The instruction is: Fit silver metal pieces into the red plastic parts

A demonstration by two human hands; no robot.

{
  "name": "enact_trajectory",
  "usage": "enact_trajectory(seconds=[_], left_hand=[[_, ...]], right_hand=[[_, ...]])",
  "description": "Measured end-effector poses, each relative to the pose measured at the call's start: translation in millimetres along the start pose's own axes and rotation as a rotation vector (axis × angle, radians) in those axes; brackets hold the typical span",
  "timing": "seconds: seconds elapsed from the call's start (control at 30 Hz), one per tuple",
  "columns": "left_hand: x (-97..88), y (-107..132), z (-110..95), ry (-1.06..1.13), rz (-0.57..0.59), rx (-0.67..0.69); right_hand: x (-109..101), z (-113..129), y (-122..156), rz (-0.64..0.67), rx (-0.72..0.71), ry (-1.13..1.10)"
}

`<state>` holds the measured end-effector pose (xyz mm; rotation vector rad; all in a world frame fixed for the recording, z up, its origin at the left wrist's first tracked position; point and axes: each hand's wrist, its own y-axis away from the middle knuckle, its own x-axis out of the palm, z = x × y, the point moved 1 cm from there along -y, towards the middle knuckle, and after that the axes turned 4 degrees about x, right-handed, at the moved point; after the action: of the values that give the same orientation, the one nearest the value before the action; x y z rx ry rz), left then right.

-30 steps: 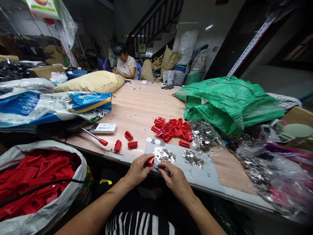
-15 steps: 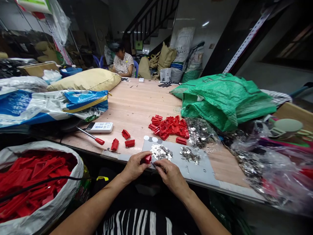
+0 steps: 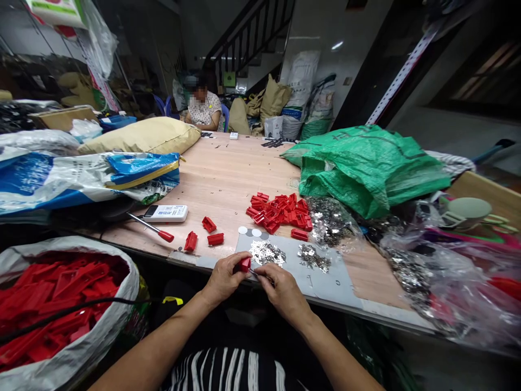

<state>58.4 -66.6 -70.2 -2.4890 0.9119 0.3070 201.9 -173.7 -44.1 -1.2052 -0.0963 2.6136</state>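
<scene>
Left hand [image 3: 223, 279] and right hand [image 3: 281, 289] barely moved over the last second: same grips, so likely the same step, unfinished. Left pinches a red plastic housing [image 3: 245, 264], held between the hands by the desk [image 3: 228, 179] edge: bright red, mostly finger-covered, inside unreadable. Right pinches a thin metal shaft [image 3: 253, 272] at its near-right end; contact unclear. Silver metal plates [image 3: 267, 253] just beyond both.

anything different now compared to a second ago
Only the view turned slightly right, shifting the scene leftward in the picture. Nothing was taken up or let go: the left hand still holds a small red plastic piece, the right hand a thin metal item at its end. The piled red plastic pieces and small shiny silver metal parts stayed put.
</scene>
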Motion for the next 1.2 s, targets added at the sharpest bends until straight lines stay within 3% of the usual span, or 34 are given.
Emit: enact_trajectory(seconds=[0.5,0.77,1.2], left_hand=[[9.5,5,1,-0.038,-0.070,-0.026],[2.2,3,7,0.014,-0.011,-0.026],[3.3,4,9,0.011,0.014,-0.017]], right_hand=[[13,4,2,-0.003,0.005,0.175],[3,-1,0,0.006,0.000,-0.032],[6,5,-3,0.027,0.021,0.057]])
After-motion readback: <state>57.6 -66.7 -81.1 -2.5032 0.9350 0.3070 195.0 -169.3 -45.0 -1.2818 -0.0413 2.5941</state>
